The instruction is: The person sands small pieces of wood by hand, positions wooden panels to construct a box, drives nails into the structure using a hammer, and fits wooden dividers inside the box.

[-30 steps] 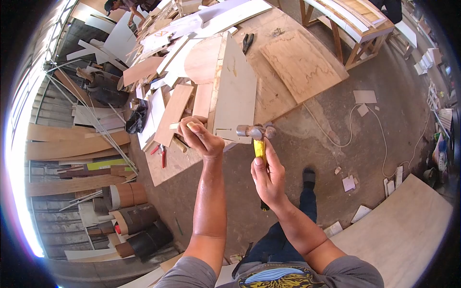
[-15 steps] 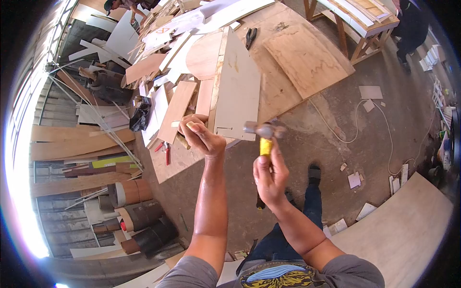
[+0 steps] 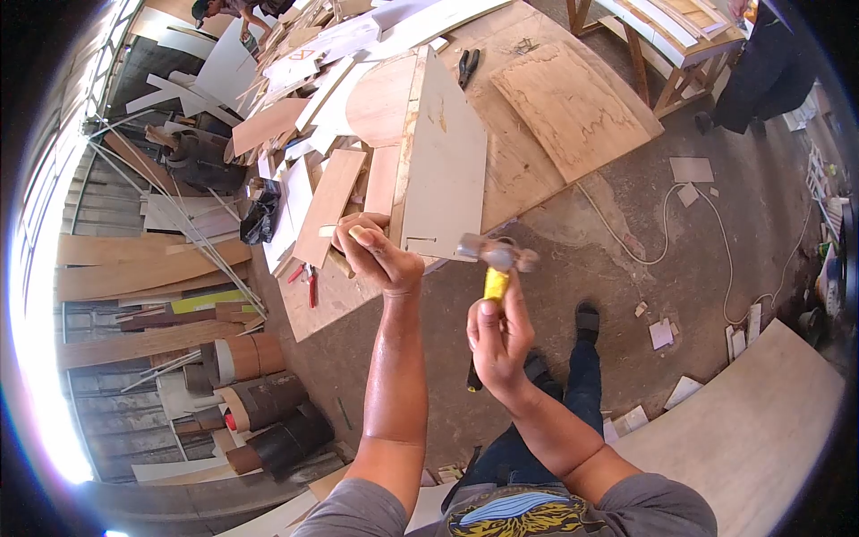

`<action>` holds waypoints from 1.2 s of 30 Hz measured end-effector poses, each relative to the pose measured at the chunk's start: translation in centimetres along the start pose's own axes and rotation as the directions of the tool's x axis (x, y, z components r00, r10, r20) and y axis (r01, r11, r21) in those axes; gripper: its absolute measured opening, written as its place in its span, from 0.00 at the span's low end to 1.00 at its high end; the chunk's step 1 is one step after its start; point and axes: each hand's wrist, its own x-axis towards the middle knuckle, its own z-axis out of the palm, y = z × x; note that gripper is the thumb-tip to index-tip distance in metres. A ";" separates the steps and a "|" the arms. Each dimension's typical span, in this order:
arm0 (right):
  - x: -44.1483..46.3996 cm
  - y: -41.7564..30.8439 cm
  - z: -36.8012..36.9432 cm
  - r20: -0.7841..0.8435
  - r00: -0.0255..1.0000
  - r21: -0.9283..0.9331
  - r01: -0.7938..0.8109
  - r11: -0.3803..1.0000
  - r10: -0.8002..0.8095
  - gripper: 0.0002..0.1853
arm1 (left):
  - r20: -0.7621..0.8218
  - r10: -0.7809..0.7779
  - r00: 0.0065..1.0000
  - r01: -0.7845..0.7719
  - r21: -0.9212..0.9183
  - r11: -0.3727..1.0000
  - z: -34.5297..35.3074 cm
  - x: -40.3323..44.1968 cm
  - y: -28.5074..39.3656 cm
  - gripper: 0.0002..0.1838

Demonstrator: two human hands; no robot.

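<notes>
My right hand (image 3: 501, 353) is closed around the handle of a hammer (image 3: 497, 252). The hammer has a grey metal head and a yellow and black handle, and it is held up just right of the white-faced panel's near end. My left hand (image 3: 378, 253) is curled closed by the near left corner of that white-faced wooden panel (image 3: 443, 166). What its fingers hold is hidden. A small dark slot or nail-like mark shows near the panel's lower end. Red-handled pliers (image 3: 311, 285) lie on the plywood left of my left hand.
Black-handled pliers (image 3: 467, 67) lie on the plywood sheet (image 3: 573, 107). Wood offcuts (image 3: 335, 192) cover the bench's left side. A cable (image 3: 667, 228) and scraps lie on the floor. One person bends at the far left; another (image 3: 769, 72) stands by a wooden stand (image 3: 684, 54).
The hammer and my right hand have shifted slightly left and down. My left hand stays almost still. The person at the far right has stepped left, towards the wooden stand.
</notes>
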 end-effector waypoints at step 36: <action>-0.2 -0.9 2.0 -0.244 0.964 0.309 -0.023 0.951 0.103 0.21 | 0.025 0.051 0.998 -0.052 0.065 0.997 -0.6 0.3 0.0 0.24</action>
